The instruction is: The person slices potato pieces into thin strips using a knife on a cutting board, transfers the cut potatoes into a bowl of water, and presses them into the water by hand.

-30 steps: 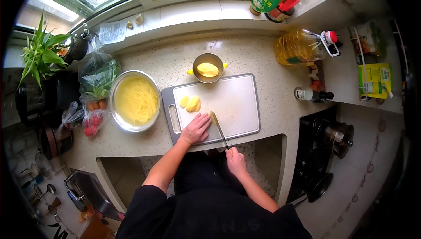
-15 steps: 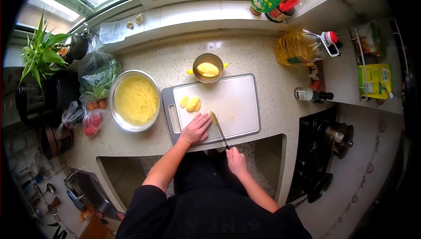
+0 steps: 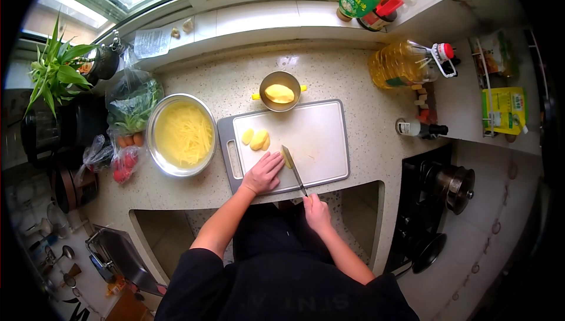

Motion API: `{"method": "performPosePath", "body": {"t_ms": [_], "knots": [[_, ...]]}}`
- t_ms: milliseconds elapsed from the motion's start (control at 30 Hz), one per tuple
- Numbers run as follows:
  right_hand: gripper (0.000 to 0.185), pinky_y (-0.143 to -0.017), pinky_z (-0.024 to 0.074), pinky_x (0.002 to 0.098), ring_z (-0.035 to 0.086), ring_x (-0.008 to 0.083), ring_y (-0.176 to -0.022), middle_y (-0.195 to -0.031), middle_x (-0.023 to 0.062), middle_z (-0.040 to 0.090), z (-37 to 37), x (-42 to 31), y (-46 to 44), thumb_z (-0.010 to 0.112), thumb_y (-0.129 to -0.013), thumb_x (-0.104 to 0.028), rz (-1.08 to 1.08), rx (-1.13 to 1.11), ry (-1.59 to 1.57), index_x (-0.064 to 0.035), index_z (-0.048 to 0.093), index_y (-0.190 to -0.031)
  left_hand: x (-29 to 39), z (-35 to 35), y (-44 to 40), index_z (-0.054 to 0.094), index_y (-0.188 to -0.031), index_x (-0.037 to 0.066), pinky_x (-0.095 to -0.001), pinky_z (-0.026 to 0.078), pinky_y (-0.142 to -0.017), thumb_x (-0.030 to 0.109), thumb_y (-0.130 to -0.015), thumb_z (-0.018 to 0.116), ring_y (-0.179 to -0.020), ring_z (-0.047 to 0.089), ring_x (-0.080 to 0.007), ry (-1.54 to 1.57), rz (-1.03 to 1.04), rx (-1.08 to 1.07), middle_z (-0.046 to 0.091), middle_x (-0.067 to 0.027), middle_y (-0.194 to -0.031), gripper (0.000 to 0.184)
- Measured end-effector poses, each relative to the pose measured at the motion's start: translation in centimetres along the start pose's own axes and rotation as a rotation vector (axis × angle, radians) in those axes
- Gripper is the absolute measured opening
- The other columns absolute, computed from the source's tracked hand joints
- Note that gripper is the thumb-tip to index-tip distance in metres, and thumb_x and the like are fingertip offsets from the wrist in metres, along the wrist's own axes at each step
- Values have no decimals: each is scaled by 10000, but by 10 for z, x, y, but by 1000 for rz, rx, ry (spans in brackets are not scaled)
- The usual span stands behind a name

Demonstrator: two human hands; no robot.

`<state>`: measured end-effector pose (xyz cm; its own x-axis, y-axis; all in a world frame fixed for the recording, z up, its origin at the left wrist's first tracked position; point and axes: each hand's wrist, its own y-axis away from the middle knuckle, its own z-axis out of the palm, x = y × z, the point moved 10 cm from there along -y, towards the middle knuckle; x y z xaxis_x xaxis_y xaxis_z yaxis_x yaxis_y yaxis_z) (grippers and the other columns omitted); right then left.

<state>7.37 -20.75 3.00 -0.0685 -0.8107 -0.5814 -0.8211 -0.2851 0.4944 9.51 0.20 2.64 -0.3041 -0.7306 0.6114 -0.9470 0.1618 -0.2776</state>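
Clasping kitchen knife (image 3: 297,176) in right hand (image 3: 316,211), grip fully closed round it. Laying left hand (image 3: 263,172) over chopping board (image 3: 321,138), grip flattened, reaching potato piece (image 3: 287,160) just beside knife; not revealing any firm hold. Sliding knife slightly farther forward than half a second ago, apparently making a slicing stroke. Facing potato slices (image 3: 259,139) on board, plus peeled potato (image 3: 279,93) inside two-handled steel pot (image 3: 279,77).

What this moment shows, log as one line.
left hand: over cutting board, beside knife | right hand: gripping knife | bowl: yellow shreds
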Motion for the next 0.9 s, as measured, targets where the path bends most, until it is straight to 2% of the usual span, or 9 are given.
{"method": "performPosePath", "body": {"t_ms": [167,900], "knots": [[392,-601,460,560,632,500,-745,-718,272,612,1,2,2,507,-1049,-402,-25,45,-110,-26,559,-948,-2,1,1,655,-1257,-30,-491,442,-1133,109,-688,673,-1292,577,-332,-2,-3,-11,620,-182,-1331,585],[410,-607,468,567,628,506,-738,-728,265,628,1,1,9,510,-1043,-427,-27,25,10,-37,554,-929,0,-1,0,657,-1251,-27,-482,444,-1134,105,-684,669,-1289,579,-324,-12,-1,-3,623,-176,-1328,582]]}}
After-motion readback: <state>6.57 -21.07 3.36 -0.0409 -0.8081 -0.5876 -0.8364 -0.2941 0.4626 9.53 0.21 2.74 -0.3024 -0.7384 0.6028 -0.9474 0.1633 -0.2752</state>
